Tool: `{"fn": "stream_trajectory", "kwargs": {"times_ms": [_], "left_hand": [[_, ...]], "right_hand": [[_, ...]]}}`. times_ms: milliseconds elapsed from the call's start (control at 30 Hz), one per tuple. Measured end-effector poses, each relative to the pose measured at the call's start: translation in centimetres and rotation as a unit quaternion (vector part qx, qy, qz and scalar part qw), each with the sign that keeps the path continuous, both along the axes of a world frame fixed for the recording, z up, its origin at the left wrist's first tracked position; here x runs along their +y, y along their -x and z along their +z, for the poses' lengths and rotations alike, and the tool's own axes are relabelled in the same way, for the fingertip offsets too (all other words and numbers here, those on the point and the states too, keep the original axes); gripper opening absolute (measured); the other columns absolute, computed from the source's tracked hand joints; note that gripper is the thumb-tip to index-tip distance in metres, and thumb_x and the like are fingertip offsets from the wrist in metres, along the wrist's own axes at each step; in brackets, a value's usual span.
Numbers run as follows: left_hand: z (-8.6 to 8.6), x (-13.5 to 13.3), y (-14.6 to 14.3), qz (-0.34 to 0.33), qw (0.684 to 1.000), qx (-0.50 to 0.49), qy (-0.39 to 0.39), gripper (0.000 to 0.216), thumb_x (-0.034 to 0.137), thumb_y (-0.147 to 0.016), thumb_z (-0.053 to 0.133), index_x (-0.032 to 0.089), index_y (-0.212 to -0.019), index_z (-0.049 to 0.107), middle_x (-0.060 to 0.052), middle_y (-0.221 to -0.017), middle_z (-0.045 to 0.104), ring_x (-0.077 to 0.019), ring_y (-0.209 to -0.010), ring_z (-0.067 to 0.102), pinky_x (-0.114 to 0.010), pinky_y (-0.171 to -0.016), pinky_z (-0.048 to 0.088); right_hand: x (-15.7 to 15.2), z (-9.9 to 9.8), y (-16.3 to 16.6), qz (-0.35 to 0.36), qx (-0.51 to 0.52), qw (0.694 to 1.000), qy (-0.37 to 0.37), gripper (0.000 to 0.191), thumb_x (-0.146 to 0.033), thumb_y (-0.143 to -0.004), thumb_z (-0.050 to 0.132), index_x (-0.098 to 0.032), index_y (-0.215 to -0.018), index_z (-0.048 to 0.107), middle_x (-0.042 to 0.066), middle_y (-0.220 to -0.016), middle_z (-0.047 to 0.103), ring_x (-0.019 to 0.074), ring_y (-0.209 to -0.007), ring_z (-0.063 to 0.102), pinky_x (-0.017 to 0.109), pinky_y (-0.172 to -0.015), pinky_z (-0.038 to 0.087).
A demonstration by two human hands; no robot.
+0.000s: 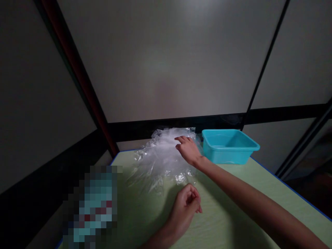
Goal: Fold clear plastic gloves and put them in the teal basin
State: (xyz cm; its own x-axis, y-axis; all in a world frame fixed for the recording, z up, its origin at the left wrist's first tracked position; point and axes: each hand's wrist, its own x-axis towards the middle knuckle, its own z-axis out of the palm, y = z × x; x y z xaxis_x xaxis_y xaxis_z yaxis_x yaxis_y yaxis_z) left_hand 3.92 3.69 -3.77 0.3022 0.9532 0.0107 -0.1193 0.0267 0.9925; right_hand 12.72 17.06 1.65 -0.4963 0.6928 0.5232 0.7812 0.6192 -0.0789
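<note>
A loose pile of clear plastic bags [166,155] lies crumpled at the far side of the table, some edges shiny. Reaching over its right part is my right hand [188,149], open, with fingers stretched toward the left; whether the fingertips touch the plastic is hard to tell. Nearer to me, my left hand [184,207] is held in front of the pile. Its fingers are curled in toward the thumb, and nothing shows in them. Just right of my right hand stands a turquoise plastic basin [228,156], with no contents visible inside.
The pale green table [212,221] has a blue edge and stands against light panels [176,69] with dark strips. At the left lies a blurred-out, blue-green patch [95,204] whose kind cannot be made out.
</note>
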Motion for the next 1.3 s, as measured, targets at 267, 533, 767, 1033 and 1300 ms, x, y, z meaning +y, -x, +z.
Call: {"fn": "stream_trajectory", "kwargs": {"times_ms": [267, 533, 767, 1033, 1300], "left_hand": [[-0.4, 0.3, 0.1, -0.019, 1.000, -0.014, 0.001, 0.007, 0.022, -0.061, 0.051, 0.020, -0.061, 0.045, 0.005, -0.048, 0.046, -0.0106, -0.047, 0.045, -0.023, -0.050, 0.034], [-0.1, 0.3, 0.3, -0.006, 0.999, -0.047, 0.009, 0.005, 0.018, -0.062, 0.052, 0.019, -0.065, 0.048, 0.005, -0.049, 0.048, -0.0106, -0.048, 0.048, -0.023, -0.051, 0.036], [-0.3, 0.6, 0.6, 0.034, 0.993, -0.106, 0.030, 0.040, 0.016, -0.062, 0.059, 0.019, -0.101, 0.051, -0.003, -0.084, 0.061, -0.0191, -0.079, 0.061, -0.027, -0.065, 0.044], [-0.9, 3.8, 1.8, 0.145, 0.970, -0.177, 0.083, 0.043, 0.011, -0.066, 0.061, 0.022, -0.105, 0.048, -0.008, -0.102, 0.058, -0.0189, -0.097, 0.058, -0.031, -0.086, 0.043], [-0.9, 5.4, 3.0, 0.173, 0.956, -0.222, 0.088, 0.034, 0.009, -0.069, 0.057, 0.021, -0.100, 0.051, -0.003, -0.091, 0.065, -0.0174, -0.089, 0.063, -0.030, -0.083, 0.046]], "right_hand": [[2.6, 3.5, 0.5, 0.000, 0.222, 0.974, 0.039, 0.010, -0.015, -0.072, 0.062, -0.014, -0.063, 0.059, 0.009, -0.096, 0.063, 0.0184, -0.088, 0.059, 0.032, -0.079, 0.043], [-3.3, 6.3, -2.2, 0.142, 0.392, 0.902, 0.113, 0.017, -0.028, -0.077, 0.057, -0.015, -0.067, 0.055, 0.006, -0.083, 0.065, 0.0145, -0.077, 0.061, 0.027, -0.067, 0.047], [-6.9, 8.0, -4.7, 0.128, 0.421, 0.888, 0.133, 0.020, -0.035, -0.077, 0.059, -0.016, -0.074, 0.062, 0.004, -0.076, 0.067, 0.0167, -0.075, 0.062, 0.029, -0.066, 0.048], [-10.6, 10.7, -6.7, 0.192, 0.507, 0.834, 0.107, 0.011, -0.029, -0.083, 0.054, -0.020, -0.076, 0.056, 0.002, -0.086, 0.067, 0.0127, -0.068, 0.063, 0.024, -0.056, 0.049], [-12.2, 12.2, -10.5, 0.073, 0.512, 0.850, 0.104, 0.018, -0.026, -0.084, 0.048, -0.021, -0.069, 0.056, -0.001, -0.062, 0.061, 0.0075, -0.043, 0.052, 0.018, -0.037, 0.040]]}}
